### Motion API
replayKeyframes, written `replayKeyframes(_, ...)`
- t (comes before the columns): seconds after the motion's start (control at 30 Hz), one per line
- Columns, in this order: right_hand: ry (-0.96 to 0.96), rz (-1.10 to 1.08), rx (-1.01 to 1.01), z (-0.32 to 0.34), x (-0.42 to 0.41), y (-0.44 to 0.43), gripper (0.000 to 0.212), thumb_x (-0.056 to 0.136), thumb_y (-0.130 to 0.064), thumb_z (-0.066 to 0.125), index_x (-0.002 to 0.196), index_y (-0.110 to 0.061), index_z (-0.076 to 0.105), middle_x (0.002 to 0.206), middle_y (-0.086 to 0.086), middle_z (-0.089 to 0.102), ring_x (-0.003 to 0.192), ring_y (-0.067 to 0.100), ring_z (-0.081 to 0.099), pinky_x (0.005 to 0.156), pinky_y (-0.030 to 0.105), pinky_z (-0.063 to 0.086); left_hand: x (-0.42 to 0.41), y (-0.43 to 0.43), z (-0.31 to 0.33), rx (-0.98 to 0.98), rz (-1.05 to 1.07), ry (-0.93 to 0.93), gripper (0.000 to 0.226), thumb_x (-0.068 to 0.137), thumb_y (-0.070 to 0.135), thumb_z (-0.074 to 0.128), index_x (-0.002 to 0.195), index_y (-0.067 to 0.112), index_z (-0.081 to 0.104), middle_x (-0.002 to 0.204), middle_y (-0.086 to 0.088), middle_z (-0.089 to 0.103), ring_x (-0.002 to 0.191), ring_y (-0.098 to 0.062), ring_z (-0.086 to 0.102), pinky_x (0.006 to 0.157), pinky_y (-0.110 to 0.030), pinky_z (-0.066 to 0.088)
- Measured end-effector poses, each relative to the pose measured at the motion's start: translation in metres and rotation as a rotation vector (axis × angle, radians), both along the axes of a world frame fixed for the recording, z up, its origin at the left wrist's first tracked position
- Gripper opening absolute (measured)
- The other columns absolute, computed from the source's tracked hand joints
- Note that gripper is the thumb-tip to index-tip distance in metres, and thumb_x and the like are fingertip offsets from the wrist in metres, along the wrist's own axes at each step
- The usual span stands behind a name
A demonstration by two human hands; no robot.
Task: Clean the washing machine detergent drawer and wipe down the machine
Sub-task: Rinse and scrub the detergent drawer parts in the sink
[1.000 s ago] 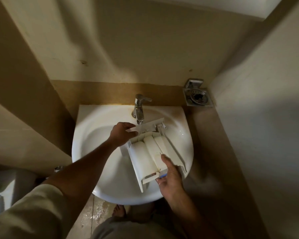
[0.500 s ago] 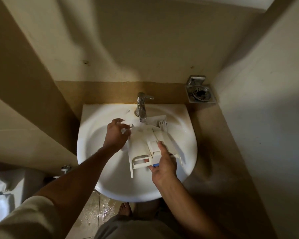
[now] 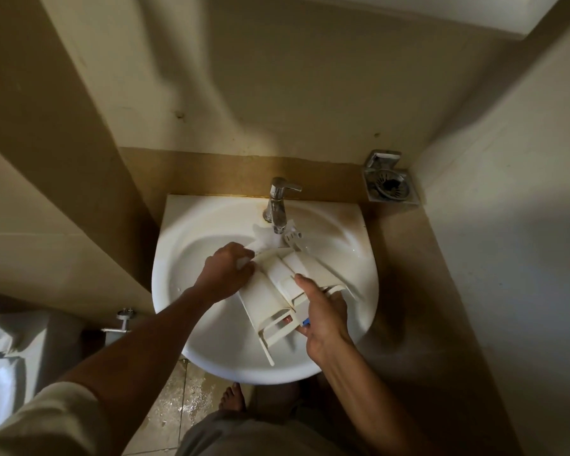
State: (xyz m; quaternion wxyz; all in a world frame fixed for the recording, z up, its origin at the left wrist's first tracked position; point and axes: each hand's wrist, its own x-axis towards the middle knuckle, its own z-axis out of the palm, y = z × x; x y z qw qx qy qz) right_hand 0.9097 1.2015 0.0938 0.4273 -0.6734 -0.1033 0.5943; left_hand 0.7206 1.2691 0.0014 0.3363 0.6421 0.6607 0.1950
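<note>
White plastic detergent drawer (image 3: 277, 291), held over the bowl of a white wash basin (image 3: 191, 258), tilted, its far end under the spout of a chrome tap (image 3: 278, 205) at the basin's back edge. The drawer's near end, with an open frame-like front, points toward the basin's front rim. Water appears to fall from the spout onto the drawer's far end; the stream is blurred. Long rounded compartments run along the drawer's length.

Left hand (image 3: 226, 274), closed on the drawer's far left corner, fingers curled around a white edge; whether a cloth is also held there cannot be told. Right hand (image 3: 323, 315), closed on the drawer's near right side, thumb laid along the top of a compartment, fingers wrapped beneath. A small blue piece (image 3: 306, 322) shows at the right palm, touching the drawer's near end; its nature cannot be told.

Surroundings: a square metal soap dish (image 3: 389, 185) fixed in the wall corner beyond the basin's back right corner. A metal valve (image 3: 124, 319) on the wall below the basin's left edge. A wet tiled floor (image 3: 185, 399) and a bare foot (image 3: 232, 398) below the front rim. A light sleeve (image 3: 43, 422) covers the left upper arm.
</note>
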Motion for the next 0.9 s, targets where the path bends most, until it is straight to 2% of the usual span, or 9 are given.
replayKeyframes(0.1,-0.046,0.075,0.029,0.007,0.001,0.005,0.033,0.074,-0.020,0.086,0.098,-0.024,0.063,0.096,-0.002,0.072,0.084,0.014,0.067,0.063,0.034,0.056,0.009,0.002,0.003,-0.059,0.075,-0.069,0.028,0.092,0.027,0.065,0.116,0.015,0.059,0.117,-0.007,0.063,0.102,-0.029,0.060,0.090,-0.040,0.052)
replayKeyframes(0.2,-0.046,0.125,-0.003,0.012,0.004,0.009,0.038,0.075,-0.024,0.086,0.100,-0.024,0.058,0.099,0.000,0.067,0.089,0.019,0.064,0.060,0.034,0.056,0.012,0.005,0.008,-0.080,0.102,-0.116,0.044,0.089,0.023,0.064,0.131,0.021,0.050,0.121,-0.002,0.059,0.104,-0.028,0.059,0.091,-0.038,0.052)
replayKeyframes(0.3,-0.074,0.172,-0.029,0.013,0.006,0.008,0.044,0.074,-0.025,0.085,0.111,-0.017,0.063,0.105,0.009,0.071,0.095,0.028,0.068,0.062,0.041,0.061,0.010,0.009,0.008,-0.016,-0.005,-0.097,0.036,0.091,0.014,0.062,0.127,0.017,0.063,0.132,-0.009,0.059,0.118,-0.030,0.057,0.095,-0.028,0.042)
replayKeyframes(0.5,-0.092,0.175,-0.015,0.017,0.004,0.004,0.039,0.074,-0.023,0.084,0.108,-0.015,0.067,0.098,0.009,0.074,0.082,0.025,0.069,0.058,0.041,0.060,0.025,0.017,0.011,-0.139,-0.041,-0.004,0.043,0.099,0.043,0.054,0.137,0.022,0.062,0.146,-0.010,0.046,0.133,-0.031,0.048,0.110,-0.038,0.041)
replayKeyframes(0.6,-0.207,0.234,0.034,0.020,0.007,0.005,0.039,0.072,-0.028,0.086,0.104,-0.021,0.065,0.096,-0.001,0.074,0.085,0.018,0.068,0.055,0.031,0.056,0.033,0.023,0.012,-0.102,0.107,-0.105,0.026,0.096,0.037,0.062,0.111,0.017,0.071,0.122,-0.008,0.060,0.106,-0.027,0.063,0.080,-0.028,0.055)
replayKeyframes(0.67,-0.255,0.279,0.069,0.023,0.010,0.009,0.029,0.070,-0.028,0.086,0.093,-0.022,0.069,0.082,-0.008,0.075,0.077,0.013,0.068,0.050,0.029,0.054,0.037,0.025,0.014,-0.106,0.261,-0.162,0.021,0.091,0.036,0.071,0.089,0.015,0.066,0.098,-0.005,0.064,0.077,-0.020,0.064,0.049,-0.022,0.050)
replayKeyframes(0.7,-0.274,0.295,0.077,0.026,0.011,0.010,0.027,0.069,-0.028,0.086,0.090,-0.022,0.070,0.077,-0.009,0.075,0.075,0.013,0.068,0.051,0.031,0.057,0.038,0.025,0.013,-0.098,0.315,-0.168,0.025,0.087,0.036,0.075,0.084,0.015,0.062,0.088,-0.004,0.063,0.071,-0.019,0.061,0.045,-0.023,0.046)
replayKeyframes(0.8,-0.372,0.339,0.091,0.031,0.014,0.014,0.035,0.065,-0.031,0.087,0.095,-0.020,0.072,0.088,-0.004,0.076,0.085,0.019,0.070,0.076,0.049,0.062,0.039,0.024,0.009,-0.068,0.321,-0.171,0.030,0.081,0.036,0.080,0.083,0.015,0.059,0.081,0.002,0.062,0.075,-0.020,0.057,0.055,-0.027,0.038)
replayKeyframes(0.9,-0.477,0.360,0.116,0.033,0.020,0.014,0.037,0.059,-0.040,0.084,0.088,-0.020,0.073,0.079,-0.008,0.077,0.083,0.020,0.072,0.080,0.053,0.060,0.043,0.021,0.005,-0.099,0.185,-0.250,0.039,0.089,0.033,0.072,0.124,0.017,0.063,0.116,-0.002,0.066,0.104,-0.023,0.059,0.083,-0.026,0.042)
